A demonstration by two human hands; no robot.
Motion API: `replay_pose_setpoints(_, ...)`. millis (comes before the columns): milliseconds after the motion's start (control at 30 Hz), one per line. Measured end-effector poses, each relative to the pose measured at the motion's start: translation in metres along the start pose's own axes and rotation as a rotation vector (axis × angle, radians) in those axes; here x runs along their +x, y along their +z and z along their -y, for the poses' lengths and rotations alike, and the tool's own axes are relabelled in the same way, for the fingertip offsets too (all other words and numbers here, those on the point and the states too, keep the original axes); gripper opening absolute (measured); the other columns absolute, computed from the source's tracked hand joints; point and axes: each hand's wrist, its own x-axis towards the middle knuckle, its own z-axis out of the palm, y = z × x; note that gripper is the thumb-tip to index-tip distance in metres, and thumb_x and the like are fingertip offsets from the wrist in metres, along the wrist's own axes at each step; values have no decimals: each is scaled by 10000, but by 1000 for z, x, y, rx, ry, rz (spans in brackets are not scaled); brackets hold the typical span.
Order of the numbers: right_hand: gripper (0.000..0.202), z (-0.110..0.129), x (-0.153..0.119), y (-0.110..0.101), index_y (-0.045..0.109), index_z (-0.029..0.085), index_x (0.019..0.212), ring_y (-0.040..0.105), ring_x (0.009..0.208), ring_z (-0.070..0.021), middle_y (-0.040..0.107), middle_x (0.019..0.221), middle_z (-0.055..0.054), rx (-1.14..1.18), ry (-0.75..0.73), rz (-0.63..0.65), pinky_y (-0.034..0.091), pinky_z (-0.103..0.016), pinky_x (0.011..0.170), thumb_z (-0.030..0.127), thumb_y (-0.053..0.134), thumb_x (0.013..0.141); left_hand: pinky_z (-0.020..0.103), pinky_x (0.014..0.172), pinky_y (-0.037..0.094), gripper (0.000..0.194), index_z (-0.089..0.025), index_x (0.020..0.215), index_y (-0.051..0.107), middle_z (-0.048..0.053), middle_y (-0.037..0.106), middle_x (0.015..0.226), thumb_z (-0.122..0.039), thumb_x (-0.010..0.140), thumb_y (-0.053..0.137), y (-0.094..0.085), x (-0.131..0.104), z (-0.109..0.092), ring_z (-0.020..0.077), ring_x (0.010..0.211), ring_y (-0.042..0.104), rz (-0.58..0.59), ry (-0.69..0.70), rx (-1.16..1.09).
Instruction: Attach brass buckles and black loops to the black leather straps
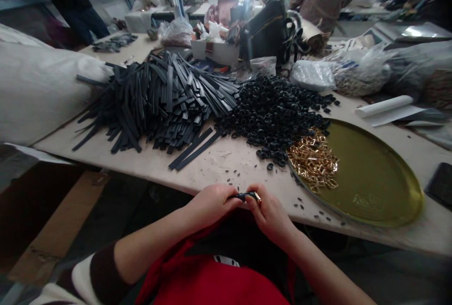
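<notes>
Near the table's front edge, both my hands are closed on one small piece. My left hand (215, 202) pinches a short black strap (243, 196). My right hand (270, 213) grips its other end, where a gold buckle (259, 197) shows between thumb and fingers. How the buckle sits on the strap is partly hidden by my fingers. Beyond my hands lie two loose black strips (192, 150) and a large heap of similar strips (151, 102). A mound of small black loops (273, 112) spreads to the right, beside a pile of gold buckles (314, 161).
The gold buckles rest on the left side of a round brass-coloured tray (374, 178). A phone (441, 185) lies at the right edge. A black bag (264, 32), plastic bags (312, 74) and a white sack (42, 88) surround the heaps. Two people stand farther back.
</notes>
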Motion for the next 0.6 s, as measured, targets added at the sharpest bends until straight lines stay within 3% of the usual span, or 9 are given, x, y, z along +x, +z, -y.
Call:
replay_pose_setpoints(167, 232, 1, -12, 10, 459, 190, 911, 559, 545, -164, 577, 619, -4, 64, -41, -33, 356, -251, 503, 359, 301, 895, 223, 578, 355, 244, -182, 798, 614, 28, 645, 740, -296, 859, 407, 12, -5, -4, 155, 674, 566, -11, 39, 52)
replay_pose_setpoints(267, 282, -1, 2, 13, 466, 181, 1004, 557, 534, -156, 589, 620, 5, 82, -15, -73, 351, -247, 503, 368, 281, 903, 240, 582, 369, 318, -186, 792, 629, 42, 655, 734, -363, 874, 378, 8, 3, 1, 175, 674, 581, -23, 68, 174)
replay_pose_setpoints(333, 293, -2, 22, 14, 525, 184, 928, 557, 569, -166, 598, 629, -9, -29, -15, -136, 342, -259, 527, 373, 303, 897, 249, 599, 386, 366, -192, 793, 641, 48, 661, 746, -410, 879, 359, -3, 13, 11, 183, 692, 591, -70, 60, 289)
replay_pose_setpoints(433, 319, -6, 52, 18, 564, 188, 689, 552, 658, -189, 605, 669, -51, -245, -22, -272, 334, -287, 595, 358, 365, 873, 247, 695, 413, 326, -196, 837, 641, 53, 657, 832, -403, 873, 391, -28, 33, 36, 181, 800, 596, -268, -61, 453)
replay_pose_setpoints(500, 303, -12, 65, 23, 586, 184, 694, 549, 705, -200, 613, 721, -65, -307, -11, -341, 338, -302, 643, 358, 399, 858, 274, 744, 418, 261, -160, 910, 619, 90, 634, 906, -334, 865, 429, -44, 46, 56, 203, 865, 586, -384, -168, 515)
replay_pose_setpoints(600, 271, -22, 70, 30, 603, 178, 840, 548, 786, -213, 624, 828, -73, -261, -10, -401, 356, -318, 705, 379, 420, 849, 324, 718, 433, 226, -94, 951, 590, 146, 602, 925, -250, 825, 484, -61, 61, 81, 245, 851, 587, -449, -275, 552)
